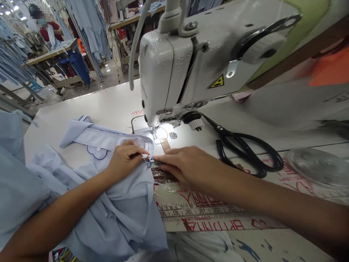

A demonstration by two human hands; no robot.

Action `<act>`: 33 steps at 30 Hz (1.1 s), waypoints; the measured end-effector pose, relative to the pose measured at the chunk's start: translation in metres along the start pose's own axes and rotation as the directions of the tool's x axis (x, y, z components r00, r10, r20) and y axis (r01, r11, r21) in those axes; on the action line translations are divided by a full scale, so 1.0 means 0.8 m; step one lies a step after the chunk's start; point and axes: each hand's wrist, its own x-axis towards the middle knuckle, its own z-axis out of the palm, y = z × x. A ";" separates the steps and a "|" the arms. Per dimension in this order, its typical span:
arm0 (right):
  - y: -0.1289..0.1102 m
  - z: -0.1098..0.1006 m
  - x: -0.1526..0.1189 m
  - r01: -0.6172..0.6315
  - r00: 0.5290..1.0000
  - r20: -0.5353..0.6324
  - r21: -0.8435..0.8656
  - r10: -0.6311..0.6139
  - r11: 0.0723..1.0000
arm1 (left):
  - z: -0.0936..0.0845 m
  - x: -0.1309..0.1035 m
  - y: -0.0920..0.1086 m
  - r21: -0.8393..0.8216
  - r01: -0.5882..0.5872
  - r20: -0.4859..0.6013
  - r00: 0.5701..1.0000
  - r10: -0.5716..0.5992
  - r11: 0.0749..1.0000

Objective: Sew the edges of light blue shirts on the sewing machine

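Observation:
A light blue garment [120, 203] lies in folds on the left of the sewing table, its collar-like band [94, 136] running toward the needle. My left hand [122, 160] is closed in a pinch on the garment's edge, just in front of the presser foot [155, 136]. Close beside those fingertips is my right hand [188, 165], its fingers pressed together over a small dark thing at the cloth edge, too hidden to name. The sewing machine [169, 69] stands above both hands, its lamp lighting the needle plate.
Black-handled scissors [245, 145] lie right of the needle. A printed ruler strip [201, 212] is along the table's front. A round clear object [319, 165] sits at the right. Beyond the table are hanging blue garments [89, 25] and a person [51, 32] at another workstation.

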 end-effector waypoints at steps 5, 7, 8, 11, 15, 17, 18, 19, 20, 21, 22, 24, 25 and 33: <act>-0.003 0.008 -0.006 0.029 0.997 -0.061 -0.225 -0.044 0.974 | -0.001 0.011 0.003 0.106 -0.100 -0.001 0.995 0.101 0.989; -0.005 0.007 -0.006 0.030 0.998 -0.042 -0.271 -0.043 0.962 | 0.000 0.026 0.004 0.157 -0.049 -0.036 0.998 0.056 0.986; -0.005 0.005 -0.006 0.028 0.999 -0.026 -0.285 -0.037 0.958 | 0.000 0.035 0.004 0.174 0.001 -0.054 0.998 0.009 0.985; -0.008 0.001 -0.005 0.006 1.000 0.017 -0.327 -0.001 0.945 | -0.001 0.060 0.002 0.181 0.181 -0.109 0.981 -0.163 0.967; -0.008 0.001 -0.007 0.003 1.000 0.016 -0.359 0.004 0.933 | -0.010 0.066 0.002 0.109 0.211 -0.036 0.977 -0.208 0.971; -0.006 0.003 -0.008 0.004 1.000 -0.006 -0.350 -0.007 0.937 | -0.018 0.057 0.003 0.057 0.082 0.126 0.988 -0.089 0.995; -0.005 0.005 -0.009 0.000 1.000 -0.023 -0.341 -0.009 0.940 | -0.021 0.051 0.002 0.038 -0.008 0.212 0.977 -0.001 0.999; -0.003 0.006 -0.010 -0.006 0.999 -0.043 -0.327 -0.009 0.945 | -0.023 0.045 0.000 0.028 -0.104 0.279 0.956 0.092 0.994; -0.001 0.008 -0.010 -0.017 0.998 -0.066 -0.311 -0.004 0.950 | -0.024 0.040 -0.002 0.025 -0.198 0.320 0.930 0.180 0.980; 0.001 0.009 -0.010 -0.024 0.997 -0.083 -0.293 0.000 0.956 | -0.024 0.036 -0.006 0.030 -0.282 0.332 0.908 0.256 0.959; 0.003 0.010 -0.010 -0.024 0.995 -0.095 -0.275 -0.003 0.961 | -0.023 0.033 -0.009 0.040 -0.346 0.318 0.894 0.316 0.937; 0.007 0.014 -0.008 0.022 0.994 -0.100 -0.243 -0.048 0.970 | -0.019 0.030 -0.016 0.059 -0.421 0.264 0.881 0.393 0.905; 0.009 0.017 -0.006 0.064 0.992 -0.094 -0.236 -0.089 0.970 | -0.017 0.029 -0.019 0.068 -0.441 0.246 0.877 0.413 0.895; 0.020 0.035 0.019 0.238 0.947 -0.153 -0.260 -0.284 0.936 | -0.020 0.018 -0.021 0.272 -0.490 0.360 0.850 0.384 0.828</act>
